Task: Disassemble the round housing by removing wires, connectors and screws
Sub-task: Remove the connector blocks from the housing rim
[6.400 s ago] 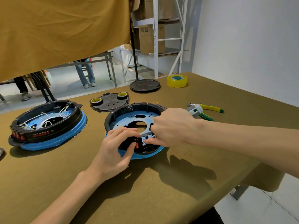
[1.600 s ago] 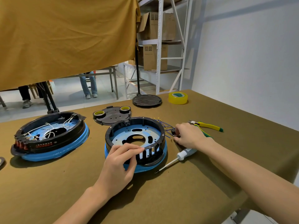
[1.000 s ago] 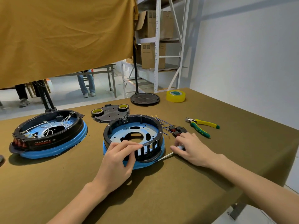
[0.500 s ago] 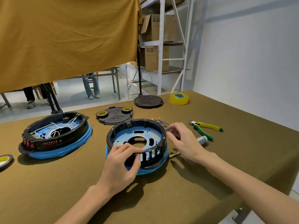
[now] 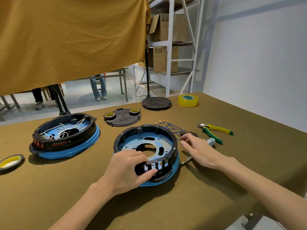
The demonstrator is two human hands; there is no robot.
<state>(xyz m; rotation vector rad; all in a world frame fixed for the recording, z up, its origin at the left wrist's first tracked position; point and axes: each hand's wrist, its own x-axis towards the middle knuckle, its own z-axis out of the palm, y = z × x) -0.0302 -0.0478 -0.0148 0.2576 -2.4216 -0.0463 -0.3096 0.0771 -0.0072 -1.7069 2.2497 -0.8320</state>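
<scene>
head view: round housing point(image 5: 144, 143) stripped, blue plate bare.

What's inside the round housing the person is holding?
Inside the round housing lies a bare blue plate with holes and slots; no wires show in it. The left hand covers the near part, so what lies beneath it cannot be seen.

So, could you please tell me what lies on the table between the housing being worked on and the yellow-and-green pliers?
The head view shows the right hand, a wire bundle with connectors and a screwdriver.
</scene>
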